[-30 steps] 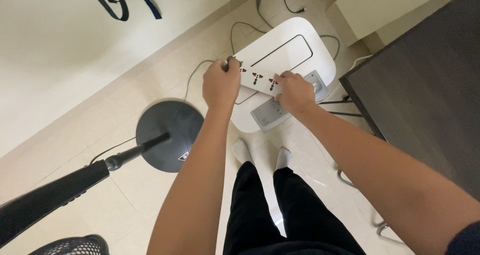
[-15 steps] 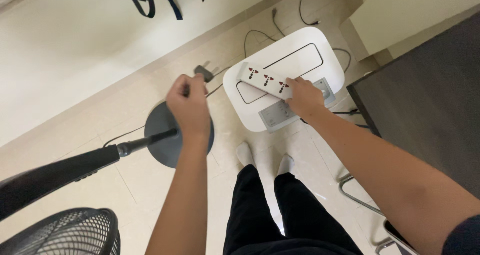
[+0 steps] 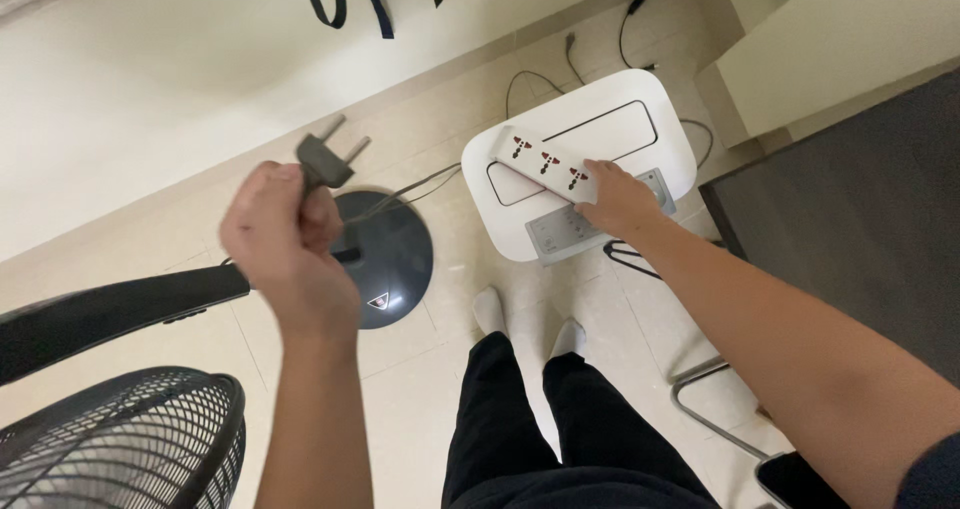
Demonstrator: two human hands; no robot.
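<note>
My left hand (image 3: 285,244) is raised over the floor, closed around a grey two-pin plug (image 3: 325,157) whose pins point up and away. Its grey cord (image 3: 410,187) trails right toward the white appliance. My right hand (image 3: 620,201) rests on the near end of a white power strip (image 3: 545,164) with three red-marked sockets, all free of plugs. The strip lies across the top of a white rounded appliance (image 3: 640,119) on the floor.
A black standing fan is at the left: round base (image 3: 395,264), pole and housing (image 3: 100,314), grille (image 3: 130,439). A dark table (image 3: 860,239) fills the right. Cables (image 3: 630,19) lie by the wall. My legs and white socks (image 3: 525,319) are below.
My left hand pulled the plug out of the strip's far end and carried it left and up toward me. My right hand stayed on the strip.
</note>
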